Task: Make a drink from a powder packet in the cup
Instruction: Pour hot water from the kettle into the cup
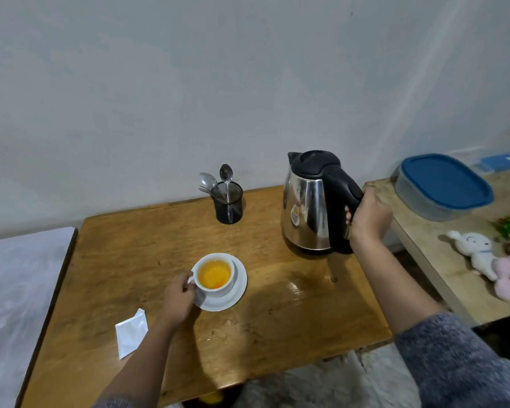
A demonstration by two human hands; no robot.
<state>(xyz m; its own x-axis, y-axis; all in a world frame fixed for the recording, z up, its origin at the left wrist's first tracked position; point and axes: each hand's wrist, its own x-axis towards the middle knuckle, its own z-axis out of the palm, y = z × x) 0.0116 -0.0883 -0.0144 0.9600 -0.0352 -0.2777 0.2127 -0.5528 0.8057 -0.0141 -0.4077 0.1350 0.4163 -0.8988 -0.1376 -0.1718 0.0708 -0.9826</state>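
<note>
A white cup (217, 288) holding orange-yellow liquid stands on a white saucer (238, 293) in the middle of the wooden table (277, 334). My left hand (178, 300) grips the cup's handle from the left. A steel kettle (309, 213) with a black lid and handle stands upright at the back right of the table. My right hand (370, 217) is closed around its black handle. An opened white packet (131, 332) lies flat near the table's left front, just left of my left forearm.
A black mesh holder (228, 204) with spoons and a fork stands by the wall. A second, paler table (442, 260) on the right carries a blue-lidded container (443, 187) and plush toys (480, 256). A white-covered surface (15, 290) adjoins the left edge.
</note>
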